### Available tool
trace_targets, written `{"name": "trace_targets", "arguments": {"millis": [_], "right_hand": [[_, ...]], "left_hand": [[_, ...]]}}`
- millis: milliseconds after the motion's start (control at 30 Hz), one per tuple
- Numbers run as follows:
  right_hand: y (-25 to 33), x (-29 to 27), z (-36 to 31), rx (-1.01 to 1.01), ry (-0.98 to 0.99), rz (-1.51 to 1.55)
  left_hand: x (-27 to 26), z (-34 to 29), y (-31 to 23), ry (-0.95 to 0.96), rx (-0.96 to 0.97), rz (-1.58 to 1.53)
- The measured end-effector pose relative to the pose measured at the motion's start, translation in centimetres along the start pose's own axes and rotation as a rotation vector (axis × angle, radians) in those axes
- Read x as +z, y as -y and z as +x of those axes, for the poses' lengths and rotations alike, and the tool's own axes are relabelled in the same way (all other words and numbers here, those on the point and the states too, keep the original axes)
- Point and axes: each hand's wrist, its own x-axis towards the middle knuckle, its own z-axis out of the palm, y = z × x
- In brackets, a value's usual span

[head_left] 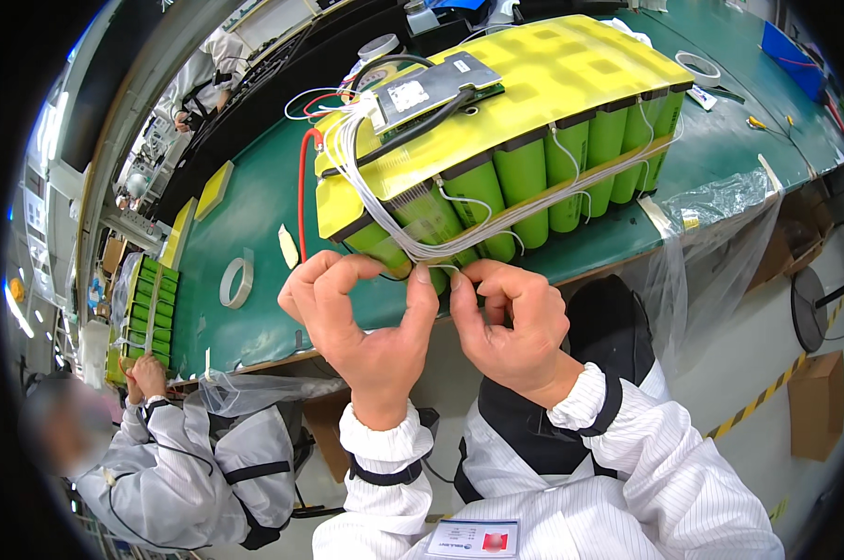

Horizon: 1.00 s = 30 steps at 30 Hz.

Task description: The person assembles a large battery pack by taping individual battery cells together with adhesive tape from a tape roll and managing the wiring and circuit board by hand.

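A large battery pack of green cylindrical cells point(525, 182) lies on the bench under yellow sheets point(571, 65). A flat grey circuit board module point(431, 91) sits on its top. From there a bundle of thin white wires point(371, 191) runs down and along the pack's near side. At the pack's lower front edge, my left hand point(361, 327) pinches a thin white wire point(443, 267) between thumb and index finger. My right hand point(515, 322) pinches the same wire a little to the right, fingers curled. The fingertips partly hide the wire's ends.
On the green bench point(263, 317) a white tape roll point(237, 283) lies to the left; another tape roll point(698, 68) is at the far right. A red cable point(302, 187) arcs beside the pack. At left, a co-worker point(179, 467) handles another green pack point(151, 308). Plastic film point(711, 215) hangs over the edge.
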Motion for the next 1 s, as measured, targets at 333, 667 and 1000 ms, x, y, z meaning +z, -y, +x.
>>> {"name": "trace_targets", "arguments": {"millis": [333, 667, 1000], "right_hand": [[-0.2, 0.3, -0.3, 0.066, -0.019, 0.043], [0.0, -0.7, 0.7, 0.077, 0.036, -0.028], [-0.7, -0.2, 1.2, -0.070, 0.010, -0.035]], "left_hand": [[0.4, 0.5, -0.2, 0.047, 0.006, -0.073], [-0.3, 1.2, 0.2, 0.068, 0.101, -0.019], [-0.7, 1.4, 0.3, 0.053, 0.113, -0.044]]}}
